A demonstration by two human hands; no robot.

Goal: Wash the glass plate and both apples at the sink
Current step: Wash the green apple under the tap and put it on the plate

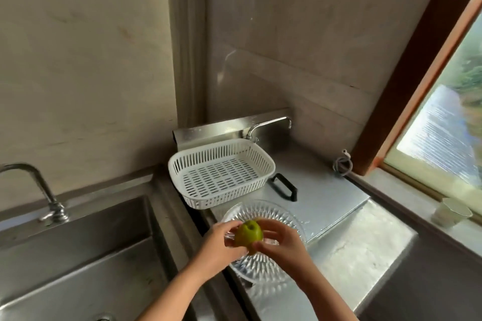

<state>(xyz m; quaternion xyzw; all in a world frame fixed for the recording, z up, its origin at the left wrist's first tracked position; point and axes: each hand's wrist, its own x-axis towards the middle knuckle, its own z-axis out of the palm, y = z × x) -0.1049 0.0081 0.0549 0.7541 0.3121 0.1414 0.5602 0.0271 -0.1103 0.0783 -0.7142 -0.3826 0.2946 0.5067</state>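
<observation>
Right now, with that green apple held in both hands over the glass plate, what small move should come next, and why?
Probably lower the green apple onto the glass plate. Both the left hand and right hand hold it directly above the plate, well away from the sink.

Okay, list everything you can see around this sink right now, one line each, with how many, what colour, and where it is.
apple: one in view, green, held over the plate
glass plate: one, clear, on the counter right of the sink
basket: one, white, behind the plate
sink: one, steel, at left
tap: one, chrome, behind the sink
second tap: one, chrome, behind the basket
handle: one, black, right of the basket
cup: one, pale, on the window ledge
left hand: grip on the apple
right hand: grip on the apple
</observation>
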